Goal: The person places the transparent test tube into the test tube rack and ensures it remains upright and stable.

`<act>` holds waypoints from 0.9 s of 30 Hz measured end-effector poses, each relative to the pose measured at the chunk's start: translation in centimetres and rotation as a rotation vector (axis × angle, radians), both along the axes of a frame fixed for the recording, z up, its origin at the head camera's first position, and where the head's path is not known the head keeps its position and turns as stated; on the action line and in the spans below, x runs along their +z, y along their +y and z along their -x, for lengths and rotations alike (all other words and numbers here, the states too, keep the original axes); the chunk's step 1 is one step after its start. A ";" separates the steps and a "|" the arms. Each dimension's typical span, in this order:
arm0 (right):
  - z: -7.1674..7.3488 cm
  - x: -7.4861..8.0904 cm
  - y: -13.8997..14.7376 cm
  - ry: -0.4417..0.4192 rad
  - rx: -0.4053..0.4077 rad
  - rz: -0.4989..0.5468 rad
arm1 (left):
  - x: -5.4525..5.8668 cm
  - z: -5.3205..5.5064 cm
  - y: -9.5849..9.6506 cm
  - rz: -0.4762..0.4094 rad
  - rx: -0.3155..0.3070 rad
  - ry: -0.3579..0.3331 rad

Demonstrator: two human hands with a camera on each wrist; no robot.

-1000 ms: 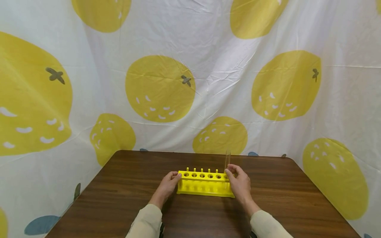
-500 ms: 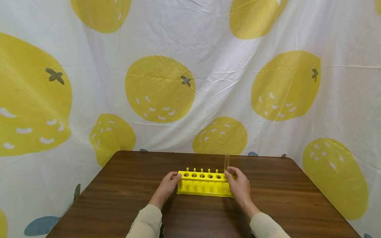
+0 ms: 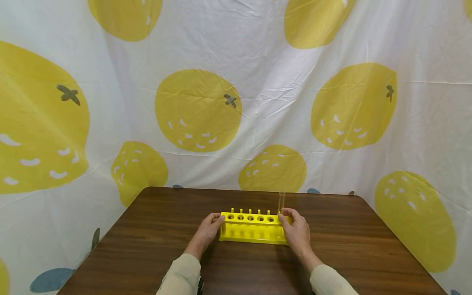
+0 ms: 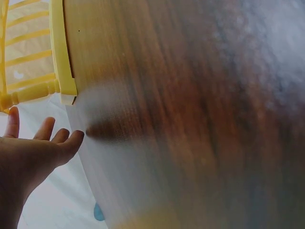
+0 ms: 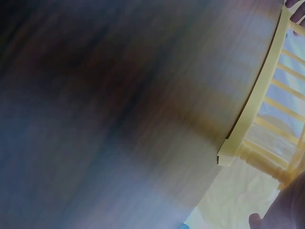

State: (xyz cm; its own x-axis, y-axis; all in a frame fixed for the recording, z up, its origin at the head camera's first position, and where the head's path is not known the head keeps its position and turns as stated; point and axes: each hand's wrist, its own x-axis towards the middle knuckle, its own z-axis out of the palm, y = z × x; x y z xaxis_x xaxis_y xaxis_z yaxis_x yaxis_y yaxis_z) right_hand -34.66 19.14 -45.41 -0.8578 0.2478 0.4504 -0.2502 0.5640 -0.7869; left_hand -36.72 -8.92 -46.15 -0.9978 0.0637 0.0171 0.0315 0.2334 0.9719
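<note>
A yellow test tube rack (image 3: 254,237) stands upright on the wooden table, with a row of round holes on top and pegs along its back. My left hand (image 3: 206,232) grips its left end, thumb over the upper corner. At the rightmost hole my right hand (image 3: 298,232) pinches a clear glass test tube (image 3: 282,200), which stands upright with its upper part above the rack. The fingers hide that hole. In the left wrist view the outer fingers of the left hand (image 4: 40,148) spread out beside the rack (image 4: 59,45). The right wrist view shows the rack's base (image 5: 257,95) and little of the right hand.
The dark brown table (image 3: 147,241) reaches back to a white cloth (image 3: 265,123) printed with yellow fruit, which hangs behind and along both sides. The other holes of the rack hold no tubes.
The test tube has sunk a little lower at the rack's rightmost hole, and my right hand has shifted slightly with it. My left hand and the rack have stayed in place.
</note>
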 end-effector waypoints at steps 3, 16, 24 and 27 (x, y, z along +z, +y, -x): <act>0.0 0.1 0.0 0.003 -0.002 -0.002 | 0.1 0.0 0.0 -0.001 -0.003 0.001; -0.2 0.2 0.1 -0.009 0.020 0.014 | 0.6 -0.2 -0.1 0.067 -0.005 0.023; -0.3 0.3 0.3 0.014 0.034 0.023 | 1.0 -0.3 -0.3 0.136 -0.020 0.053; -0.3 0.5 0.5 0.018 0.042 0.025 | 1.3 -0.3 -0.5 0.162 -0.017 0.036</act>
